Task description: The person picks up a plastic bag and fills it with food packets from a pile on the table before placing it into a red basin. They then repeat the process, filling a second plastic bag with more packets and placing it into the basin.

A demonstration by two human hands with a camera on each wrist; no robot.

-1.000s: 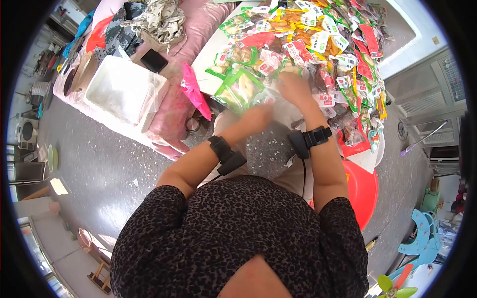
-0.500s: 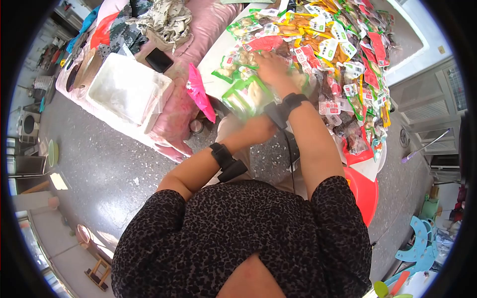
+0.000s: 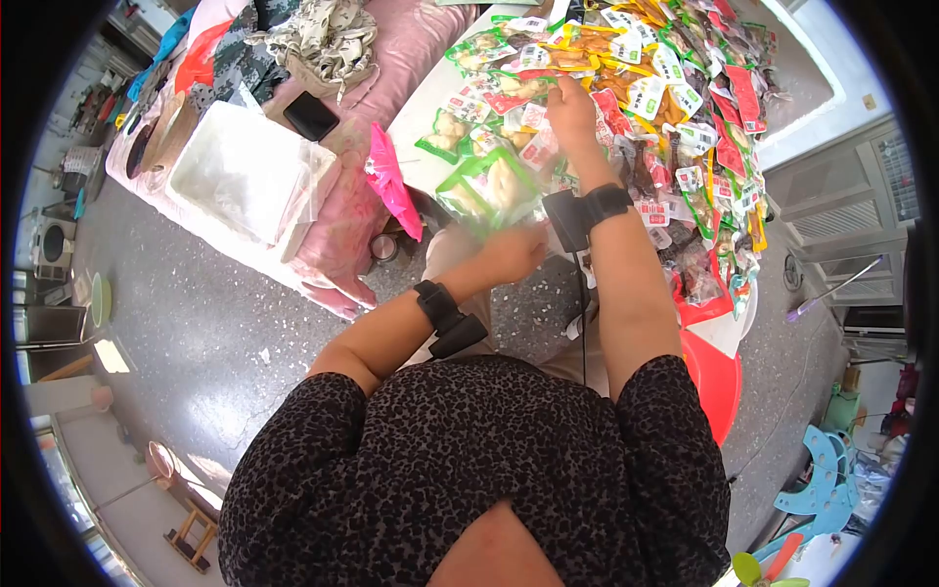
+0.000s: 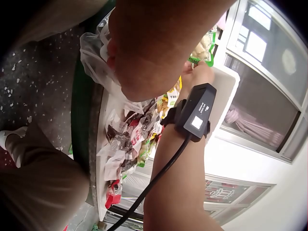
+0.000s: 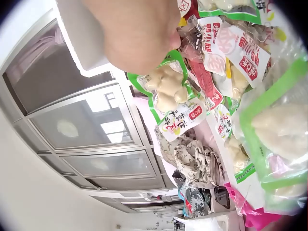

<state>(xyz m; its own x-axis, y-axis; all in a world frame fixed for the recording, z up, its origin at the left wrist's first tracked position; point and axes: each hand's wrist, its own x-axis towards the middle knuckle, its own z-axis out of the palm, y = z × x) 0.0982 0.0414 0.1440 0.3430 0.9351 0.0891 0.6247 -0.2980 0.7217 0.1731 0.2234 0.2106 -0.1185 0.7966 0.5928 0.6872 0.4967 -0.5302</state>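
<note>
My left hand (image 3: 515, 252) grips a clear plastic bag (image 4: 91, 55) low at the near edge of the table. A green-edged packet of pale food (image 3: 501, 181) shows through the plastic. Over the middle of the pile, my right hand (image 3: 572, 112) pinches another green-edged food packet (image 5: 166, 91). That packet hangs from the fingers in the right wrist view, its white label downward. Loose packets with red and white labels (image 5: 240, 53) lie close beneath the right hand. The left hand's fingertips are mostly hidden in the left wrist view.
Many sealed food packets (image 3: 675, 127) cover the white table. A pink-covered bed (image 3: 411, 49) at left bears a white foam box (image 3: 230, 166), a phone (image 3: 311, 117) and camouflage clothing (image 3: 328, 44). A pink package (image 3: 391, 186) sits between; a red basin (image 3: 712, 386) stands at right.
My right hand has moved from beside the bag to the packets at the table's left, then back right with one packet lifted. The left hand has kept its hold on the bag.
</note>
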